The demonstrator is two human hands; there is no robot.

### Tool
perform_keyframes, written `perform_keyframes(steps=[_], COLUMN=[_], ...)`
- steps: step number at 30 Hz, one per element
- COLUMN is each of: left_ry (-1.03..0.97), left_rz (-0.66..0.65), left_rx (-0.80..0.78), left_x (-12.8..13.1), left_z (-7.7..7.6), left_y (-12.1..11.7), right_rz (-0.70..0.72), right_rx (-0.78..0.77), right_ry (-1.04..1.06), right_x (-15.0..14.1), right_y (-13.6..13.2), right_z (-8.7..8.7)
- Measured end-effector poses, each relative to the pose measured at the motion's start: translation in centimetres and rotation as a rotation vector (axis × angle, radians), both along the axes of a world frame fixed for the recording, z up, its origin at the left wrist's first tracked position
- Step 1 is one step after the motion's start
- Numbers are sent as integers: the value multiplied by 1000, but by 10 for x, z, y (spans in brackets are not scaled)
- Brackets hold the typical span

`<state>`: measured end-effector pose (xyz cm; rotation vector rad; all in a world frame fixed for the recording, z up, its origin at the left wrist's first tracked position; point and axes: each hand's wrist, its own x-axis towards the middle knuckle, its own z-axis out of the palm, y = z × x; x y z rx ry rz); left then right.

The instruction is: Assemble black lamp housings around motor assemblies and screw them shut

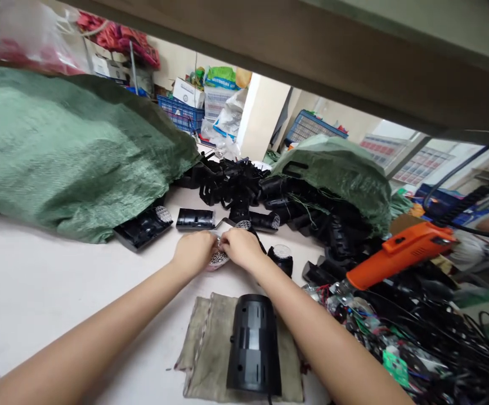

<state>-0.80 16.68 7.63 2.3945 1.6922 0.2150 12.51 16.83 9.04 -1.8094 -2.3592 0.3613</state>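
Note:
Small shiny metal screws (218,257) lie in what looks like a clear plastic bag (215,266) on the white table. My left hand (194,252) is closed on the left side of its mouth. Across from it, my right hand (241,245) has its fingers pinched at the right side of the mouth; the fingertips are partly hidden. Closer to me, a black curved plastic housing (254,343) rests on a folded olive cloth (210,349), partly under my right forearm.
Several black housings with round clear lenses stand around the hands, one a housing (196,219). Green woven sacks (71,152) spill black parts at the back. An orange electric screwdriver (400,253) hangs at right above wires and circuit boards (395,367). A beam (312,56) crosses overhead.

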Motion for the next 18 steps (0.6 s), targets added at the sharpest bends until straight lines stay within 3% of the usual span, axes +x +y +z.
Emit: perform_keyframes(steps=[5, 10, 14, 18], left_ry=[-31, -198, -412, -681], left_rz=[30, 31, 32, 65], left_rx=[60, 75, 59, -33], left_x=[-1, -10, -21, -20], left_z=[-6, -8, -7, -2], left_y=[-6, 5, 13, -10], right_rz=[-45, -105, -200, -353], right_rx=[54, 99, 100, 71], right_ry=[141, 371, 581, 769], right_x=[9, 28, 60, 83], right_y=[-7, -29, -77, -137], right_z=[-8, 3, 11, -5])
